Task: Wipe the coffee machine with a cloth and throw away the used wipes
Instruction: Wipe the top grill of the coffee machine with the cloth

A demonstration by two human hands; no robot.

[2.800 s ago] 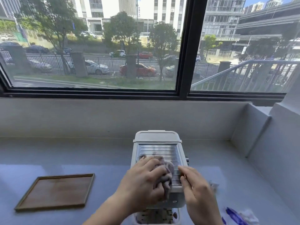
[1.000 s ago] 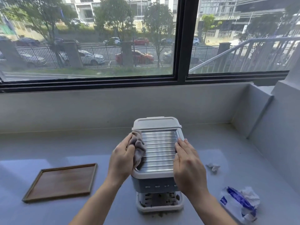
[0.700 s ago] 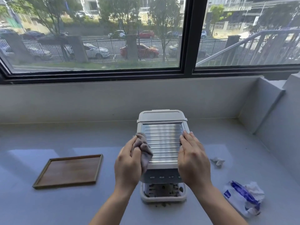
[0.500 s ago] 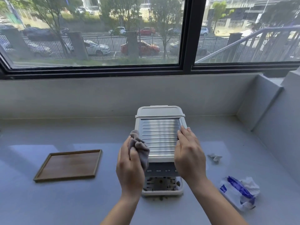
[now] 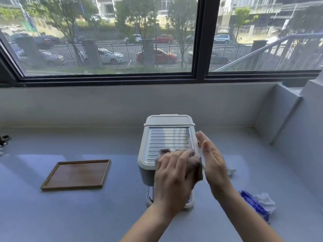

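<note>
From the head camera: a white coffee machine (image 5: 167,142) with a ribbed metal top plate stands mid-worktop (image 5: 52,215) below a window. The left hand (image 5: 173,173), fingers spread and fairly straight, presses a grey cloth (image 5: 195,165) onto the plate's near right corner. The right hand (image 5: 213,159), flat and holding nothing, stands on edge just beside the machine's right flank. A crumpled wipe (image 5: 231,172) lies to the right and a wooden tray (image 5: 76,173) to the left.
</note>
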